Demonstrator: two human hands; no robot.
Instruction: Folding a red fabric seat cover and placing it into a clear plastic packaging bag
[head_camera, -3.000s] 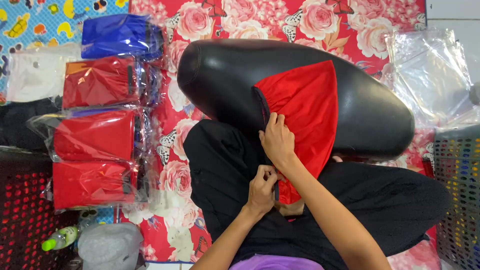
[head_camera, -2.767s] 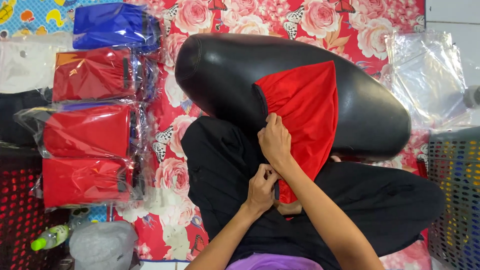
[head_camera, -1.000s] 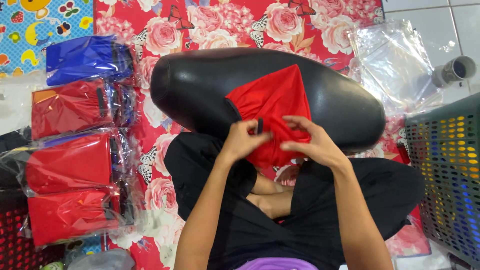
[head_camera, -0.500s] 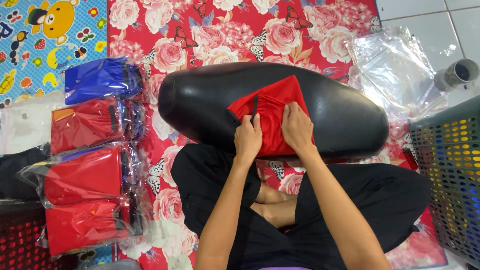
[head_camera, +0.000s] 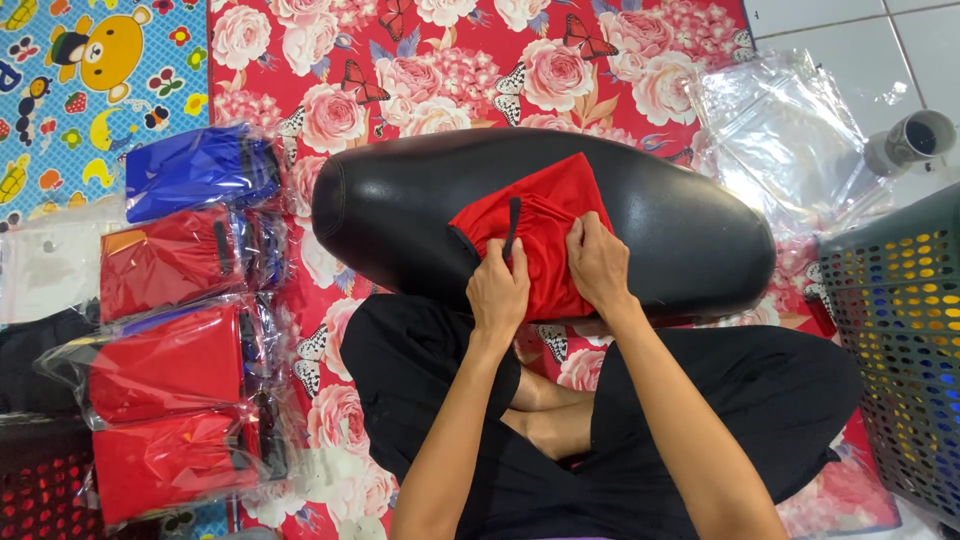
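Note:
A folded red garment (head_camera: 545, 230) with a black drawstring lies on a black padded seat-like cushion (head_camera: 400, 210) in front of me. My left hand (head_camera: 498, 290) pinches the garment's lower left edge beside the drawstring. My right hand (head_camera: 598, 262) presses on its lower right part with fingers curled over the cloth. Both hands sit side by side at the near edge of the cushion, above my crossed legs in black trousers (head_camera: 760, 400).
Bagged folded garments line the left: a blue one (head_camera: 195, 170) and red ones (head_camera: 165, 365). Clear plastic bags (head_camera: 785, 135) lie at the upper right beside a tape roll (head_camera: 915, 138). A dark perforated basket (head_camera: 900, 350) stands at the right, on a rose-patterned mat (head_camera: 440, 70).
The red garment went from a long piece hanging off the cushion's near edge to a smaller folded square on top. Both hands moved up onto it; the view shifted.

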